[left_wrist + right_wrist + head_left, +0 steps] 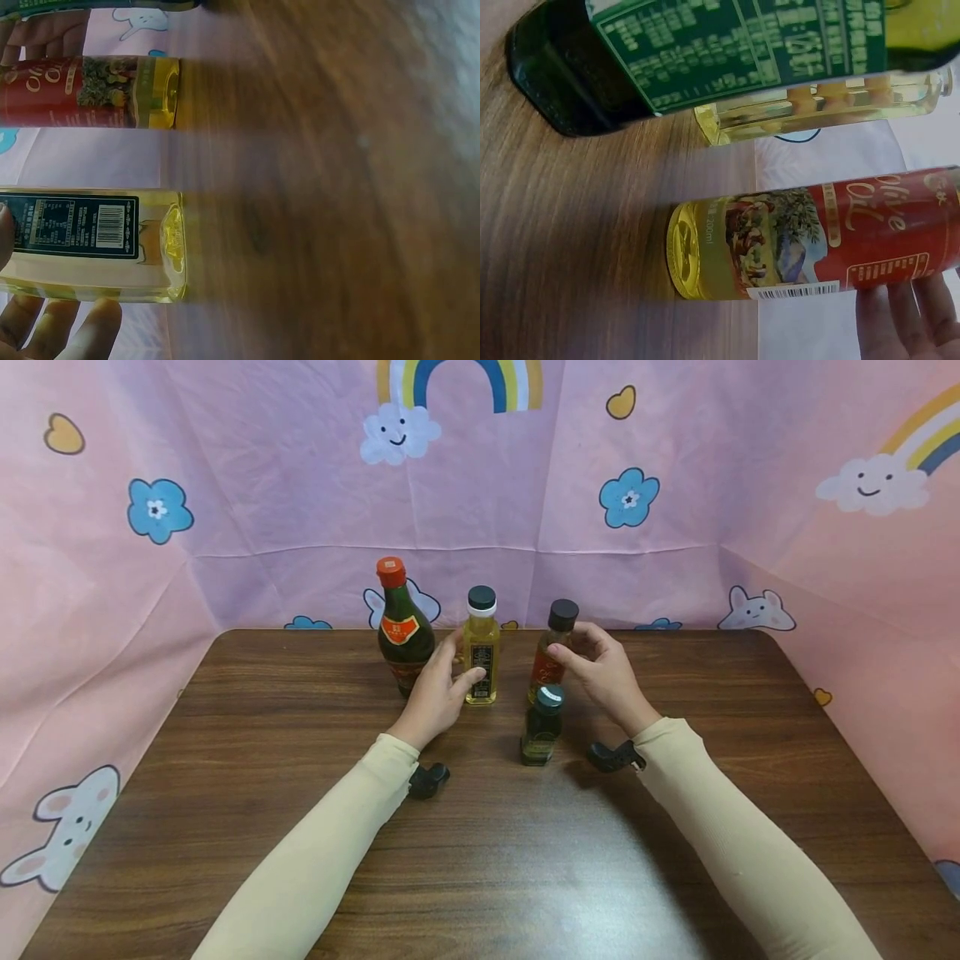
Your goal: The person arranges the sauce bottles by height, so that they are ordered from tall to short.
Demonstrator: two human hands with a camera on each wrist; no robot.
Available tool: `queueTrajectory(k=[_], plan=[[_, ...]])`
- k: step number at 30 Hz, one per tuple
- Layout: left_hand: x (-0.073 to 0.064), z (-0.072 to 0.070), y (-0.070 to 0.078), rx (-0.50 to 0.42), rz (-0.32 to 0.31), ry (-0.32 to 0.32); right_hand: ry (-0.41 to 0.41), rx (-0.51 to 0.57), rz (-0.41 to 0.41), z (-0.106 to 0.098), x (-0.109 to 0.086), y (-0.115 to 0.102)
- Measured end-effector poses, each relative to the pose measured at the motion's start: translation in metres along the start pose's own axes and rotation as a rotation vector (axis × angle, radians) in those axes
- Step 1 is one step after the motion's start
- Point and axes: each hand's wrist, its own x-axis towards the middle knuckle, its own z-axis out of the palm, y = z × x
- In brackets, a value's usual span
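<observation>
Here: left hand (437, 692), thumb and fingers pinching yellow bottle (482, 633), beside tall bottle (402, 631); right hand (607, 675), pinching red bottle (548, 668), just behind small bottle (542, 732); all bottles on table (300, 735); likely hazards: pulling red bottle nearer could topple small bottle; knuckles swinging left could knock tall bottle.

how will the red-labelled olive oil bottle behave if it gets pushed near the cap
Tall and narrow, the red-labelled bottle would probably tip rather than slide. Its rounded shape suggests it could roll once down. It looks clear and glossy where unlabelled, so is probably stiff.
</observation>
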Motion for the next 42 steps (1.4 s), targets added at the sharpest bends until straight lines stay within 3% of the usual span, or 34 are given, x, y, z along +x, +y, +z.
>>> queueTrajectory(k=[14,23,27,36,42], plan=[[-0.001,0.000,-0.003,-0.001,-0.004,0.006,-0.021,0.044,0.028,-0.001,-0.004,-0.001],[0.001,0.002,-0.003,-0.007,0.007,0.002,0.085,0.189,-0.162,-0.020,-0.031,-0.015],[0.001,0.001,-0.001,0.003,0.002,0.005,0.049,0.203,-0.205,-0.019,-0.050,-0.016],[0.000,0.001,0.001,0.016,-0.007,0.003,-0.133,0.157,-0.085,-0.001,-0.078,-0.014],[0.000,0.000,-0.001,0.016,0.003,0.000,-0.125,0.104,-0.047,0.014,-0.081,-0.016]])
